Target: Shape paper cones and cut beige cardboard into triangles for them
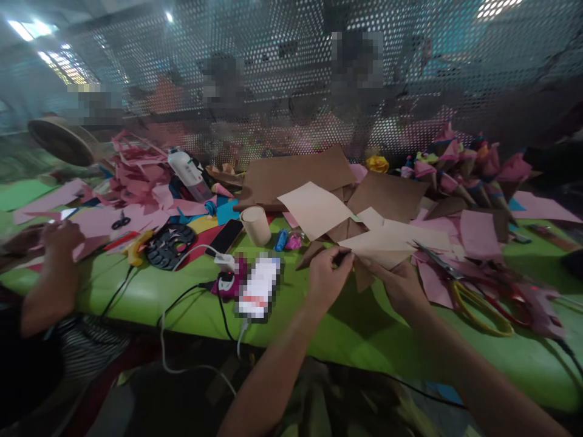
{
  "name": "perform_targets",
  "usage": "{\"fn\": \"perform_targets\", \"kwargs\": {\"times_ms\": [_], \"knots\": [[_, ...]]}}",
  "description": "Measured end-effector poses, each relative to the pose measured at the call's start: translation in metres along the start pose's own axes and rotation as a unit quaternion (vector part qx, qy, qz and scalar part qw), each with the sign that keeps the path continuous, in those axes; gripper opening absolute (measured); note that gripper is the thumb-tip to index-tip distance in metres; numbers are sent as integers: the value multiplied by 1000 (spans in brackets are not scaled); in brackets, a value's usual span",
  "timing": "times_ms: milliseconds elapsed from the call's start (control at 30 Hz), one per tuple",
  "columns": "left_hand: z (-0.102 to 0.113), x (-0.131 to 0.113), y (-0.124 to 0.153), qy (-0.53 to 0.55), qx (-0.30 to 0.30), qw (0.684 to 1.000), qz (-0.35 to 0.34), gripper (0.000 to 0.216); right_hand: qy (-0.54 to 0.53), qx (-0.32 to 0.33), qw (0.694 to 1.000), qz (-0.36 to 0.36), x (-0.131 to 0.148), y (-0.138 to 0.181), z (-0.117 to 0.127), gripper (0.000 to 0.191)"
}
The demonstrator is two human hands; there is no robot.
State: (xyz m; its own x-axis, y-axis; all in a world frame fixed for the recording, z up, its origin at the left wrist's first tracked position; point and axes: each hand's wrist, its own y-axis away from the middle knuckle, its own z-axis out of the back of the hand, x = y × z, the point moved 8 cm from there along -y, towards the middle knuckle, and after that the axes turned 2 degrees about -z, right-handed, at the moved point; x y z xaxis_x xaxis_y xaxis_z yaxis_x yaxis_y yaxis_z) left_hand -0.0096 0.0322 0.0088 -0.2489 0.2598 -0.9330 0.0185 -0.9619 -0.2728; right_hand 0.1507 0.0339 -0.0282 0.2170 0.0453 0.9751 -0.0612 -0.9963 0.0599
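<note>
Just above the green tabletop, my left hand [328, 272] pinches the near edge of a small piece of brown paper [363, 279]. My right hand [401, 284] has its fingers closed on the other side of the same piece, partly hiding it. Directly behind my fingers lie cream paper sheets [387, 241] and a larger cream sheet [314, 209]. A folded brown paper scrap [310, 255] is beside my left hand. Scissors with yellow handles [483, 309] rest to the right of my right hand, blades pointing toward the papers.
A phone [259, 288] is plugged in beside a purple power strip [230, 282]; cables hang over the edge. A tape roll [255, 226], a yellow glue gun [135, 249] and a pink glue gun [542, 309] lie around. A co-worker's hand [61, 243] works at left.
</note>
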Motion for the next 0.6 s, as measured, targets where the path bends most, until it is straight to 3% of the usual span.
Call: {"fn": "perform_targets", "kwargs": {"times_ms": [600], "knots": [[3, 1, -1, 90, -32, 995, 19, 10, 7, 20, 1000, 21, 4, 1, -5, 42]]}}
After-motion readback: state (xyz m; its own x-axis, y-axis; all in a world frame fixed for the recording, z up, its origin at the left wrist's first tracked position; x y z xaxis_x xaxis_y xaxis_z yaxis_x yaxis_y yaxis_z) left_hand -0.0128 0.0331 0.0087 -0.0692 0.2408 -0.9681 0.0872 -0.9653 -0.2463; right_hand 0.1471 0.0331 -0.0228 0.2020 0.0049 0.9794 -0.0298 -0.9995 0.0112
